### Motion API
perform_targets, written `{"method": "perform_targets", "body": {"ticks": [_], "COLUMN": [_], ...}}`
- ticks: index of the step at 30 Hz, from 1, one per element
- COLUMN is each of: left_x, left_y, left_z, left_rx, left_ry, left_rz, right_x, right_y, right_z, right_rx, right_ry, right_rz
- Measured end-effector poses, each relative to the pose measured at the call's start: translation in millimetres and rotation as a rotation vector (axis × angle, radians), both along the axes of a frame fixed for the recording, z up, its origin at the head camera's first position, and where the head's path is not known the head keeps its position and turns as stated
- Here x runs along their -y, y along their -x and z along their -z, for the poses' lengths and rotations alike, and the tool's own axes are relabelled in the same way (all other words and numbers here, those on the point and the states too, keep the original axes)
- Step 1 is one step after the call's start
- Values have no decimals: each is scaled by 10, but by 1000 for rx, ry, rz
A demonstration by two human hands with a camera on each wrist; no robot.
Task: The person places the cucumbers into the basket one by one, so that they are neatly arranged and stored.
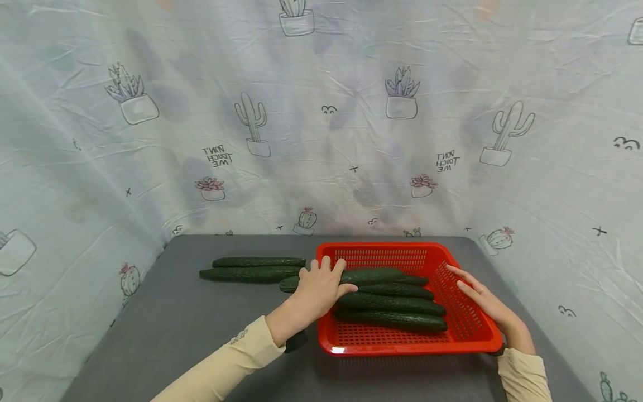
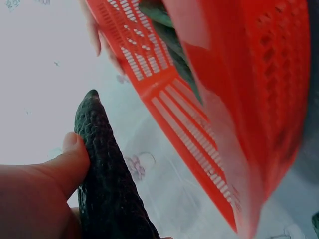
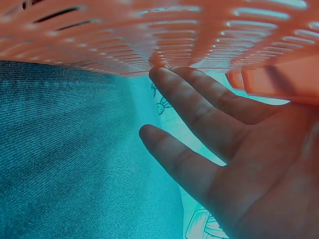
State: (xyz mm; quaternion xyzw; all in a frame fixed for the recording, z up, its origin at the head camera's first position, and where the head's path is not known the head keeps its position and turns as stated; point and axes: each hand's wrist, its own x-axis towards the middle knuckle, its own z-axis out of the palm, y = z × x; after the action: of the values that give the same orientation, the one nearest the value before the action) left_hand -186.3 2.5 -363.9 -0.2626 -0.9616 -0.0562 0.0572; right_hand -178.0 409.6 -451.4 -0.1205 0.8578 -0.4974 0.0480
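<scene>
My left hand (image 1: 317, 287) grips a long dark green cucumber (image 1: 374, 275) from above, thumb on the near side. This cucumber lies across the left rim of the red plastic basket (image 1: 467, 346), one end poking out over the table. In the left wrist view its bumpy tip (image 2: 92, 107) points up beside the thumb. Below it several more cucumbers (image 1: 392, 320) rest side by side in the basket. Along the basket's right side is my right hand (image 1: 484, 298). Its fingers (image 3: 194, 109) are extended in the right wrist view, two tips right at the slotted plastic.
Two cucumbers (image 1: 246, 274) lie parallel on the grey tabletop (image 1: 166, 329), left of the basket. A pale curtain (image 1: 321, 134) printed with cactus drawings hangs behind the table and along both sides.
</scene>
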Motion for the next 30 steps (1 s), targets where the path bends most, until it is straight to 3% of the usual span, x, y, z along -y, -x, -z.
{"method": "perform_targets", "body": {"ticks": [8, 14, 17, 24, 30], "left_x": [-185, -296, -352, -511, -658], "left_y": [-141, -258, -313, -418, -497], "left_z": [35, 73, 97, 156, 223], "left_rx": [-63, -94, -115, 24, 38], "left_ry": [56, 67, 86, 71, 56], "left_rz": [33, 54, 54, 49, 46], "right_x": [-5, -5, -7, -23, -20], "right_y": [-7, -3, 3, 14, 10], "right_z": [7, 2, 4, 15, 13], "right_rx": [-13, -39, -27, -26, -25], "right_ry": [0, -64, -34, -22, -15], "right_rz": [4, 22, 14, 2, 1]}}
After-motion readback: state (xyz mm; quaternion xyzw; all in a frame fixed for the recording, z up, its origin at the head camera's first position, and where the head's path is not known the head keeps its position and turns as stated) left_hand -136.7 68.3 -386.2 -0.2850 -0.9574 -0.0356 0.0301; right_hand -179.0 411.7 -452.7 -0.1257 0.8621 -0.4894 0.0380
